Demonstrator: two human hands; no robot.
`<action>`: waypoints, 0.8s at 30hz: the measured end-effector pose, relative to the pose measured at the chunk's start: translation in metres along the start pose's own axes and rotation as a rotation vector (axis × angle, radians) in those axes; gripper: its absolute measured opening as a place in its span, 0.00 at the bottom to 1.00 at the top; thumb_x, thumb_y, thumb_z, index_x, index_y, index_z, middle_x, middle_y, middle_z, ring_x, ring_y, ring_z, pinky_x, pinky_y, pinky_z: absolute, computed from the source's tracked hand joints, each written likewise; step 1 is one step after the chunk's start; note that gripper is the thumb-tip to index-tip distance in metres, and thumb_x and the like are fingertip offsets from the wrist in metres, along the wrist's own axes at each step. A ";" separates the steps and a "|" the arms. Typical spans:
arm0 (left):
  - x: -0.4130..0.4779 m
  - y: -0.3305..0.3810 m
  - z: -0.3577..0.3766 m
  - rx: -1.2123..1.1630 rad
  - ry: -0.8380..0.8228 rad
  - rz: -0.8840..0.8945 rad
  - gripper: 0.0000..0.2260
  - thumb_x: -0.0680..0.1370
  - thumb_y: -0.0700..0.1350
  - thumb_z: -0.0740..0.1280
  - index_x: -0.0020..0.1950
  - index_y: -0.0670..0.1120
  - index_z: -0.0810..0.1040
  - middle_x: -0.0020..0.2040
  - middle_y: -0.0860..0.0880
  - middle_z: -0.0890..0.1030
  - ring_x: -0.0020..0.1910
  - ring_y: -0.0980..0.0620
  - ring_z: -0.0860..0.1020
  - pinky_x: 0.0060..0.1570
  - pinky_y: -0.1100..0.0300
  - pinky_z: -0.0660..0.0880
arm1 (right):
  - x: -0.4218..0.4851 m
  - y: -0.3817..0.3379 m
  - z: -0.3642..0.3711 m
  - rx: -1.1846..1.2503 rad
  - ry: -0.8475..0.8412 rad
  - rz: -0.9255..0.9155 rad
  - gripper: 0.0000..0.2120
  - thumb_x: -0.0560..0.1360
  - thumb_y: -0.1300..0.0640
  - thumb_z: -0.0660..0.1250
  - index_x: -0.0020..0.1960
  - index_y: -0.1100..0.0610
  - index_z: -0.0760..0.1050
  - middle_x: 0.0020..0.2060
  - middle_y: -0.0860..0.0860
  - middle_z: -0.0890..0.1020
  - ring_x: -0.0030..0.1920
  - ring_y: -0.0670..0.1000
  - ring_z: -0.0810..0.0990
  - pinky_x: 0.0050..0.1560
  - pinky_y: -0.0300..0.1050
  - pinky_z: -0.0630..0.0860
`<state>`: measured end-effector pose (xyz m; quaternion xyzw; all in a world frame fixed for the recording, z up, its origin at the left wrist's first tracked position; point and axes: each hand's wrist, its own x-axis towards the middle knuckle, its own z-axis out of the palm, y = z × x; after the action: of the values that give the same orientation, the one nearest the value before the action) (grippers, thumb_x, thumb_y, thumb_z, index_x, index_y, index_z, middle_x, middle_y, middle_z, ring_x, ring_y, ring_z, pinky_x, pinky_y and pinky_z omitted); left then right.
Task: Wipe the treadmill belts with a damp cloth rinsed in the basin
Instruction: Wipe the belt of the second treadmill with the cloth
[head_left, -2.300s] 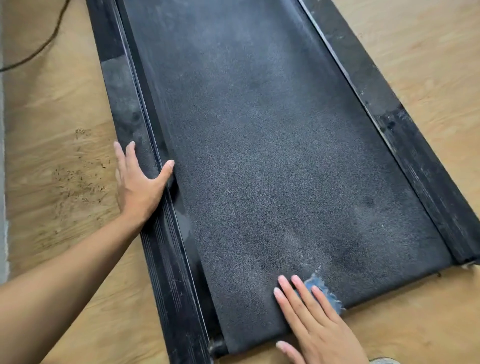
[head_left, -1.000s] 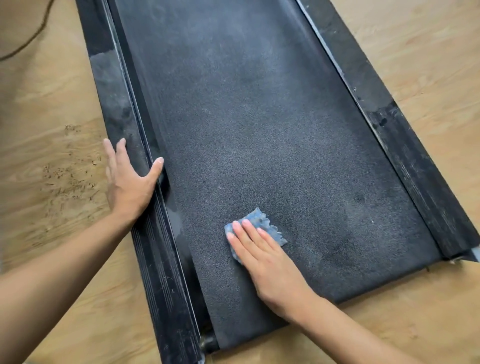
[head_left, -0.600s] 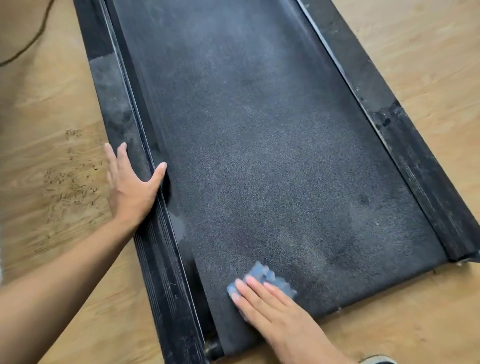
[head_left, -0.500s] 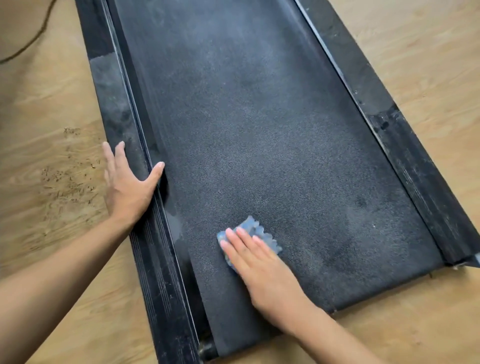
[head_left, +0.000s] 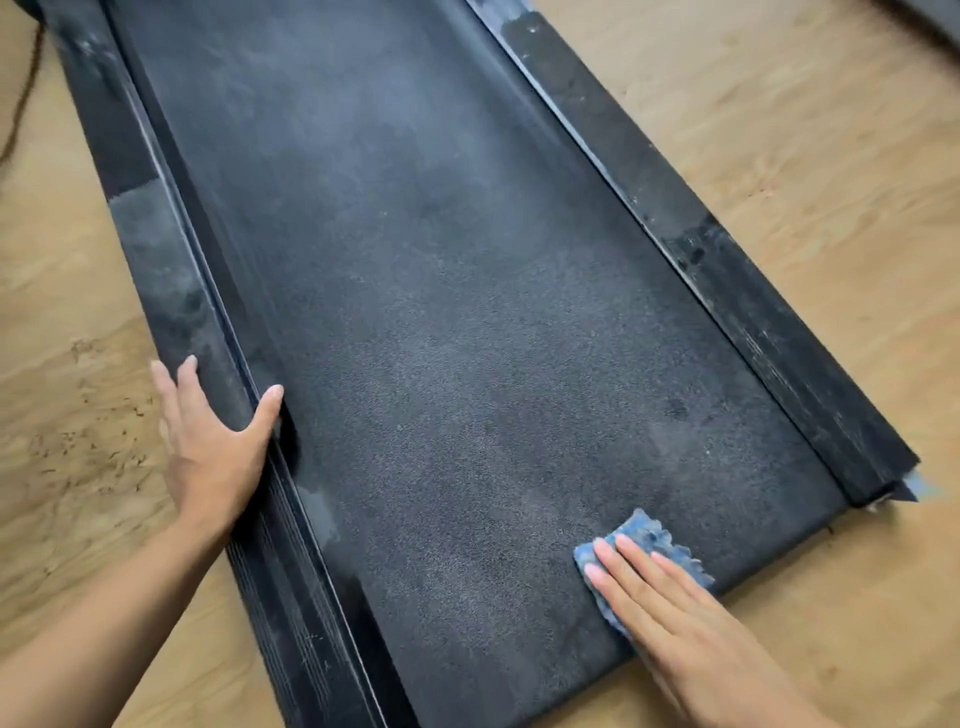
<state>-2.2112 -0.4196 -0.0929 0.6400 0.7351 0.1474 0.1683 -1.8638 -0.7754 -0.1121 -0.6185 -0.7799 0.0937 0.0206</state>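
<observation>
Blue cloth (head_left: 649, 540): crumpled and lying on the belt (head_left: 467, 338) at its near-right corner, just short of the near edge, with the right hand on top of it.
Right hand (head_left: 691, 623): fingers straight and close together, pressing the cloth flat; it grips nothing.
Left hand (head_left: 213, 441): laid flat on the left side rail (head_left: 171, 270), fingers straight, thumb spread out to the belt's edge. It holds nothing and looks to be bracing the person.
Belt: black and rough-grained, with a grey dusty haze over the far half. I judge that plenty of wiping is left.
Right side rail (head_left: 727, 270): streaked with grey smears.
Floor (head_left: 779, 130): pale wood grain, with dark specks to the left of the left hand.
Basin: not in view from here.
Risk, edge: the cloth sits so close to the near end that a pull towards the person could carry it onto the floor, where it would pick up grit.
Risk, slip: it is only pressed, not gripped, so the rough belt could drag it out from under the fingers.
Risk, thumb: if the belt rolls under a push, the left thumb at the gap could get nipped.
Risk, smearing: a dirty cloth would only spread the dust until it is rinsed.
</observation>
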 end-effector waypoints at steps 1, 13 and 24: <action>0.000 0.001 0.000 0.000 0.000 0.005 0.40 0.78 0.67 0.69 0.83 0.54 0.56 0.87 0.53 0.47 0.83 0.44 0.57 0.75 0.36 0.63 | 0.020 -0.005 0.002 0.023 0.023 0.067 0.26 0.88 0.49 0.47 0.83 0.59 0.62 0.82 0.54 0.64 0.83 0.54 0.59 0.77 0.52 0.59; -0.001 0.003 -0.002 0.010 -0.003 0.013 0.41 0.78 0.67 0.69 0.84 0.52 0.56 0.87 0.52 0.48 0.82 0.40 0.60 0.74 0.36 0.65 | 0.086 0.070 -0.023 -0.001 0.013 0.195 0.38 0.84 0.35 0.54 0.85 0.57 0.53 0.85 0.52 0.53 0.85 0.52 0.51 0.81 0.52 0.52; 0.003 -0.004 0.000 -0.054 -0.037 0.000 0.48 0.71 0.75 0.63 0.84 0.53 0.53 0.86 0.54 0.47 0.83 0.41 0.58 0.76 0.35 0.63 | 0.023 0.114 -0.025 -0.063 -0.001 0.216 0.43 0.82 0.31 0.54 0.84 0.60 0.54 0.84 0.57 0.56 0.84 0.57 0.55 0.80 0.54 0.53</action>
<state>-2.2149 -0.4174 -0.0952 0.6378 0.7276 0.1553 0.1994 -1.7560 -0.7252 -0.1086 -0.6992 -0.7113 0.0714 -0.0093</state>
